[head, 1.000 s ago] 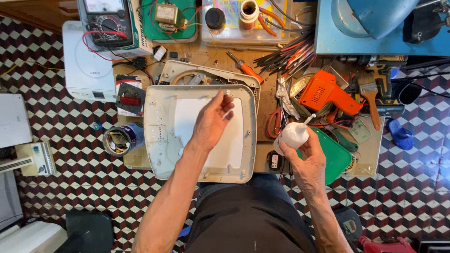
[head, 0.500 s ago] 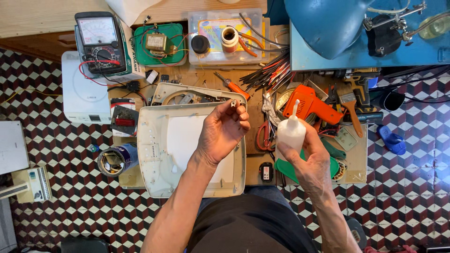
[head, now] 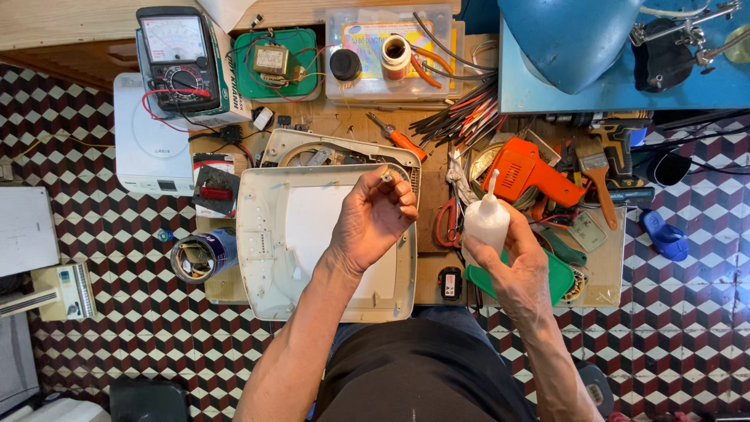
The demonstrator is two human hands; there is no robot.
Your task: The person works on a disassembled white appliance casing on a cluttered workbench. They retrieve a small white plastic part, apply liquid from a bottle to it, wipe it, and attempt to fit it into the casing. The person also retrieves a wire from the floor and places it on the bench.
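1. A second ago the left hand [head: 373,219] lay lower over the white plastic cover [head: 269,234], its fingers pointing at the cover's top edge. Now it is lifted and curled, with thumb and fingertips pinched on a tiny pale part [head: 385,177] above the cover's upper right corner.
2. The right hand [head: 519,273] has raised the white squeeze bottle [head: 486,221] a little. The fingers wrap tightly round its body and the thin nozzle points up, near the left hand but not touching it.
3. In my judgement, the work has moved from the cover to the small part, with the bottle kept ready beside it.
4. The cover lies flat on the wooden bench [head: 344,125], just in front of the person, on top of a second pale housing [head: 312,148].
5. A black meter with a pale dial [head: 177,55] sits at the upper left on a green and white box [head: 234,101].
6. Right of it is a green tray [head: 301,47] holding a small transformer and wires.
7. Next comes a clear flat box [head: 367,86] with a colourful printed card inside; a black knob and a roll of tape stand on its lid.
8. An orange tool [head: 523,172] lies right of the bottle, and a tin can [head: 199,254] stands left of the cover.
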